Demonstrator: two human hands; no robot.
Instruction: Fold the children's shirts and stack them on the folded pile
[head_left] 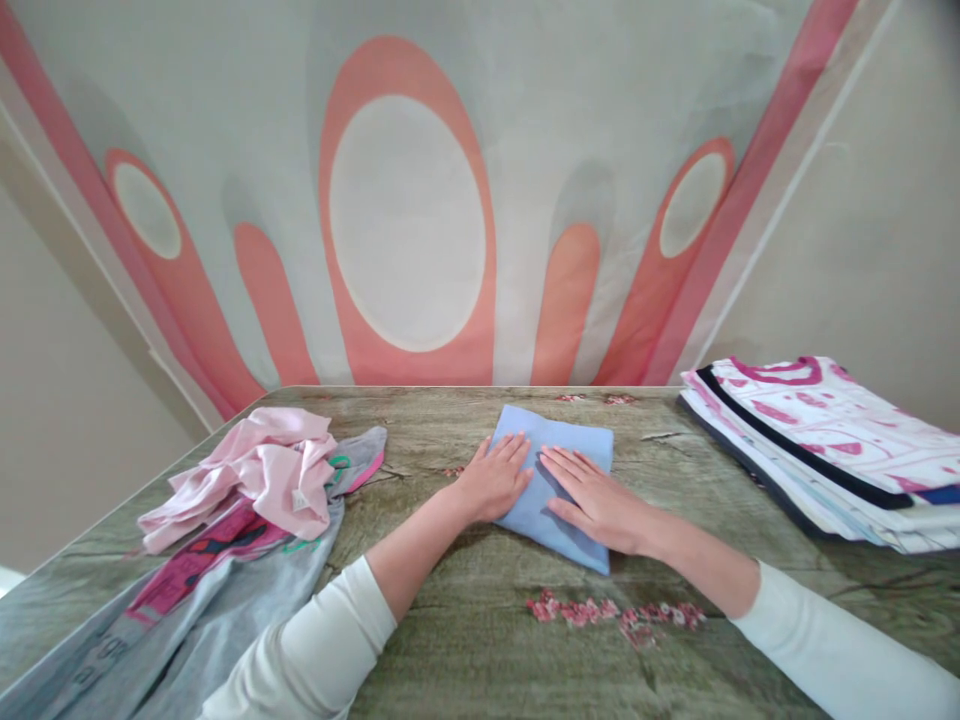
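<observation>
Wall (517, 100) takes up the upper frame: pale grey panel, coral shapes, one big coral oval with a whitish centre at upper centre. Bench (465, 640) below it, wood-look top, greenish brown, spanning most of the lower frame.

Grey garment (247, 600) spread loosely at lower left, running off the frame's bottom edge. Dark pink panel (195, 550) shows there too; can't tell if it belongs to the same piece. Clothes stack (825, 450) at right edge, folded, layered: white top piece with pink print and dark pink neckline, black layer under it, then whites, dark one at the bottom. Pink garment (277, 470) crumpled, left of frame, partly on top of the grey one; small white tag on it.

White sleeves: left sleeve (330, 640) bottom, left of centre; right sleeve (840, 650) lower right corner.

Blue cloth (536, 515) just right of frame centre, folded to a rough rectangle, flat on the bench, slightly skewed. Both hands on it, palms down, fingers extended, small gap between the two. Left hand (491, 482) over its left edge, fingers toward upper right; right hand (604, 508) over its right half, fingers toward upper left.

Smallest: flower print (577, 608), pink, on the bench top below the cloth.
</observation>
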